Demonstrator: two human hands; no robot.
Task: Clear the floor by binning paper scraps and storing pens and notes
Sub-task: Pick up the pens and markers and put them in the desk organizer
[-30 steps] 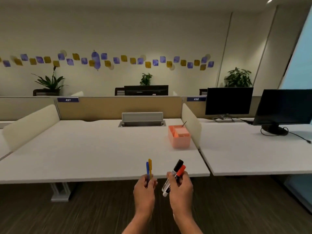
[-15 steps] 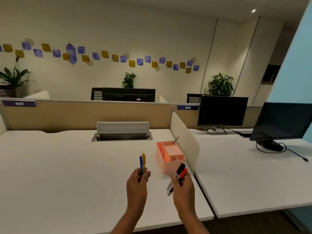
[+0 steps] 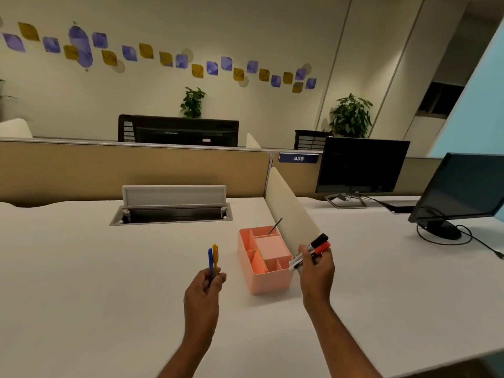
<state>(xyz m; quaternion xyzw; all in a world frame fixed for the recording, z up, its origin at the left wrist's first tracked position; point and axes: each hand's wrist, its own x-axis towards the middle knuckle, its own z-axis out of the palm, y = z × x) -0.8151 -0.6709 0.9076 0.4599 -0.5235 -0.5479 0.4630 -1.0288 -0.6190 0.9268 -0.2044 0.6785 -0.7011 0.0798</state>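
My left hand [image 3: 203,291] grips a blue pen [image 3: 210,261] and a yellow pen [image 3: 215,256], both pointing up, over the white desk [image 3: 95,282]. My right hand [image 3: 316,271] holds two markers, one black-capped [image 3: 317,240] and one red-capped [image 3: 321,248], at the right rim of a pink desk organiser [image 3: 268,282]. The organiser has several compartments; a pink note pad [image 3: 270,246] lies in the middle one and a thin dark stick leans in its far corner. The floor is out of view.
A low cream divider [image 3: 291,211] stands just right of the organiser. An open cable tray [image 3: 171,214] sits in the desk behind. Two black monitors [image 3: 360,165] [image 3: 463,189] with trailing cables stand on the right-hand desk. A tan partition runs along the back.
The view has come up close to the desk. Both hands now hang over the desktop, and my right hand with the markers has reached the organiser's right side.
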